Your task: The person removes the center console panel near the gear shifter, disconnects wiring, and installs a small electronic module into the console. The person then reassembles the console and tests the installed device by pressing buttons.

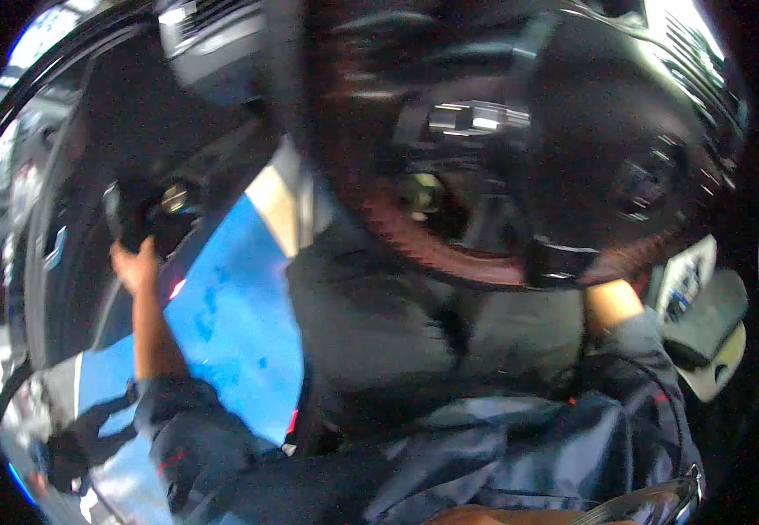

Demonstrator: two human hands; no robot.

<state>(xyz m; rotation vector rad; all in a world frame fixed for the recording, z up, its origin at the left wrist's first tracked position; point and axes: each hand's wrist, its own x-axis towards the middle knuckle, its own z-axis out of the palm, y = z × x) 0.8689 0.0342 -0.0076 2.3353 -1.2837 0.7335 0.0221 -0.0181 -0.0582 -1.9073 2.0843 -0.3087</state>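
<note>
I sit behind a car steering wheel (449, 261) with a reddish-brown stitched lower rim and a black hub. To the left, the black car door (125, 105) stands open. My left hand (137, 265) reaches to its inner side, with the thumb raised and the other fingers closed on the dark door pull handle (139, 210); blur softens the grip. My right forearm passes beneath the lower right of the wheel rim. Behind that rim my right hand (614, 302) is mostly hidden, so its fingers do not show.
Blue floor (248, 306) shows through the door gap, beside a pale door sill (276, 206). My legs in dark trousers (379, 324) lie under the wheel. A grey padded piece (707, 319) and pale papers are at the right. Another person (82, 446) in dark clothes stands outside, lower left.
</note>
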